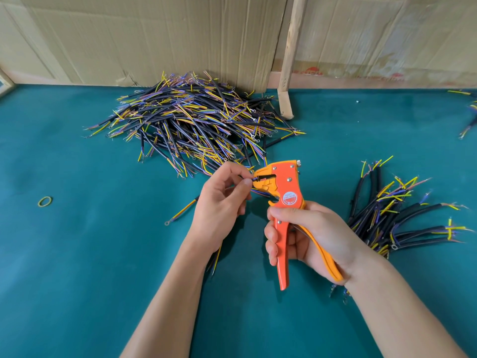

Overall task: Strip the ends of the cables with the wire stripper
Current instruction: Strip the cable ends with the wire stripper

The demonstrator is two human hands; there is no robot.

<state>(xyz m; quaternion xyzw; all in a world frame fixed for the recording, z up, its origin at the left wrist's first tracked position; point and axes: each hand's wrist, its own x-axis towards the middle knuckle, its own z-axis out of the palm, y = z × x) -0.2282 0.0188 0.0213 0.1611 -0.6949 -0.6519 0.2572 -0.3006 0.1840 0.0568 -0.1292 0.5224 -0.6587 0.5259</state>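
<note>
A: Quick count, biggest first?

B: One green table (77, 254). Cardboard wall (154, 34) behind it, one wooden post (289, 52) leaning there. Three cable heaps: the big pile (196, 125) at the back by the wall, a smaller bundle (392, 215) on the right, a few more cables (468, 112) at the far right edge. Two hands, one wire stripper (282, 197), one rubber band (45, 201) lying alone on the left.

A: Hands?

B: Right hand (307, 236) is wrapped round both stripper handles, tool upright, head pointing left. Left hand (222, 200) pinches one cable (254, 179) between thumb and forefinger, other fingers curled in loosely.

A: Where's the cable against the fingers?

B: Its end sticks out just past the fingertips (246, 183), straight into the stripper's head. The rest runs down under the palm, and a ring-ended wire (180, 213) shows to the left, lying on the table.
</note>
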